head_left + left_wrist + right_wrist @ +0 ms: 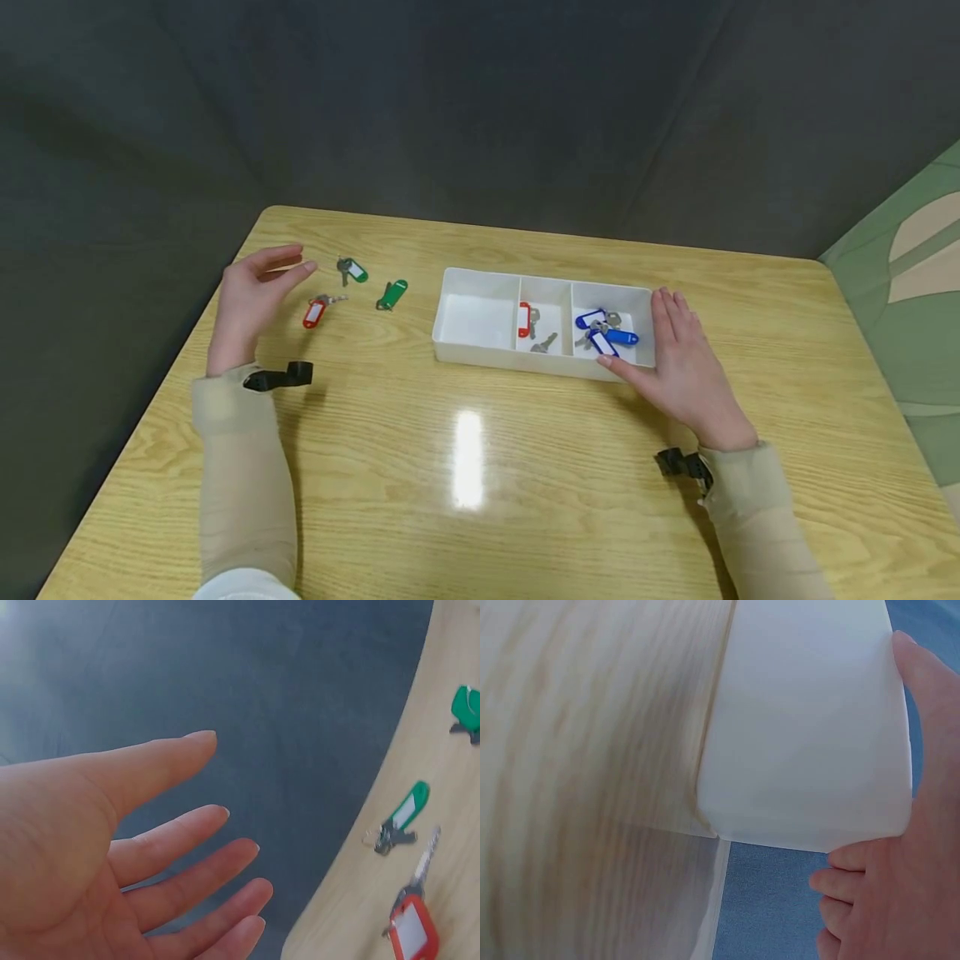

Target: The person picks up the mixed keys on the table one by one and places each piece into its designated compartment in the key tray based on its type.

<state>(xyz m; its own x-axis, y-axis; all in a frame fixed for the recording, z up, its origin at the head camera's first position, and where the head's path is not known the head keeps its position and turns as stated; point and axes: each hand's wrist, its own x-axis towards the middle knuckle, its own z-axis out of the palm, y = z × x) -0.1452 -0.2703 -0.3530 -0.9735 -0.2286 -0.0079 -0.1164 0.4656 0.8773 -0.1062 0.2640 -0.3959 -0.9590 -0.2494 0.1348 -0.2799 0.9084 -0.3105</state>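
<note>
Tan sleeve [247, 475] closest, left hand [247, 304] empty, fingers apart, near the red key tag [314, 313] on the table [360, 433], right hand [690, 375] touched the box [495, 356], fingers straight, labels [602, 342] I couldn't read from afar.

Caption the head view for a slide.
Right hand touches a white three-compartment tray with blue-tagged keys; left hand is near a red-tagged key and two green-tagged keys.

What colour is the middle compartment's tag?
The tag is red and white, clearest in the head view.
</note>
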